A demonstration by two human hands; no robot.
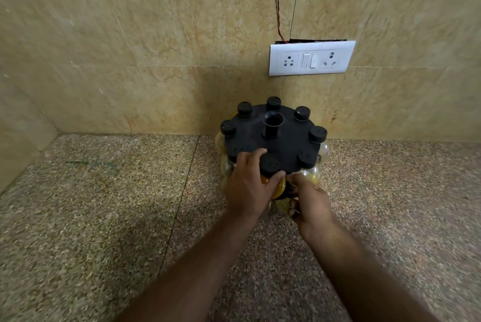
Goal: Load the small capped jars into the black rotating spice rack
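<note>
The bench (pixel 104 217) holds the black rack (pixel 272 137), nearly full of jars. The left hand (pixel 247 183) wraps the front jar (pixel 269 165). The right hand (pixel 311 202) curls beside it; I cannot tell what it holds.

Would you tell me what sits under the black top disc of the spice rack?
Under the top disc, clear jars with yellowish contents hang, caps poking through. The left hand and right hand cover the front jars; the rack's base is hidden.
</note>
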